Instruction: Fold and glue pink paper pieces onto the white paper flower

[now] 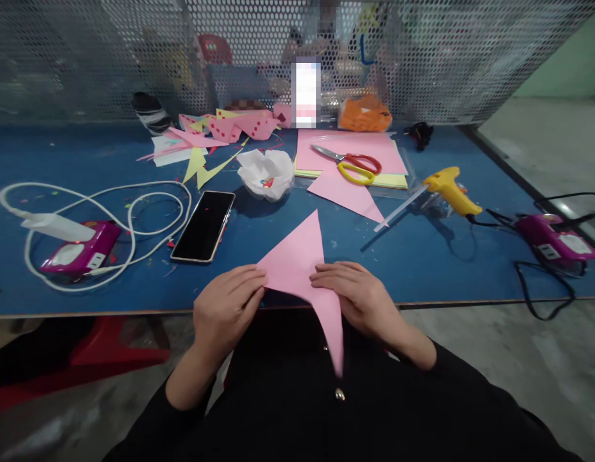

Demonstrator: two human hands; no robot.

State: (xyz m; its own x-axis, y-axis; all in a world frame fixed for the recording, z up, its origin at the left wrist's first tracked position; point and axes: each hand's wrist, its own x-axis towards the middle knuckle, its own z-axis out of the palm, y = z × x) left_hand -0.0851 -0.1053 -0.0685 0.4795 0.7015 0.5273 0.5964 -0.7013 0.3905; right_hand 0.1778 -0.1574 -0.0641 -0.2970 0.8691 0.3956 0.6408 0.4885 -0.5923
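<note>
A pink paper piece point(300, 260) lies partly on the blue table's front edge, one point facing away and a long curved tip hanging down over the dark clothing. My left hand point(230, 305) grips its left corner, fingers closed with the thumb below. On the right side my right hand point(357, 295) holds the same sheet, its fingers together on top and the thumb hidden beneath. Beyond the sheet, another pink paper piece point(348, 196) lies near scissors point(348, 160) with red and yellow handles, which rest on a stack of coloured paper point(388, 181).
A phone point(204, 226) and a white paper bowl point(267, 174) lie ahead on the left. A yellow glue gun point(454, 191) is at the right. Purple power sockets point(554, 239) and cables flank the table point(278, 224). Paper scraps point(197, 168) lie towards the mesh panel.
</note>
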